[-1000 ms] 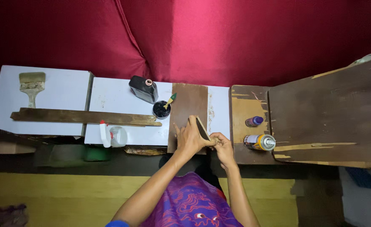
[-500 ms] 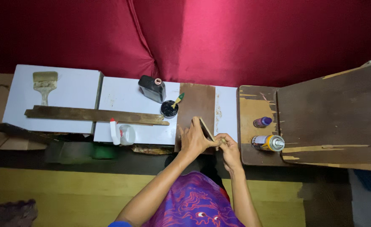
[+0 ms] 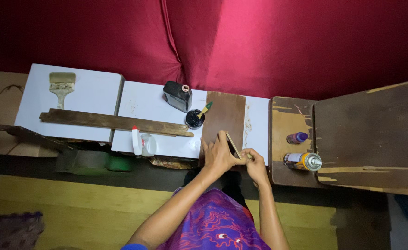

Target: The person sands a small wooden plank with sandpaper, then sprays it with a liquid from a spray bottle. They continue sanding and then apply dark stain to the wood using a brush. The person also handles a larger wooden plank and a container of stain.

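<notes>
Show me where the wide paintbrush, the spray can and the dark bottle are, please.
wide paintbrush (image 3: 61,85): head view, on its ferrule.
spray can (image 3: 302,161): head view, on the can's body.
dark bottle (image 3: 177,95): head view, on its side.

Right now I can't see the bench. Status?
Both hands, left hand and right hand, grip thin wood strip over brown board. Black paint pot sits close beside.

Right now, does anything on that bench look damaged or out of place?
Yes. The dark wooden panel on the right is worn, its coating chipped to pale wood along the lower edge. The spray can lies on its side. The left hand and right hand hold a thin wooden piece tilted on edge.
</notes>
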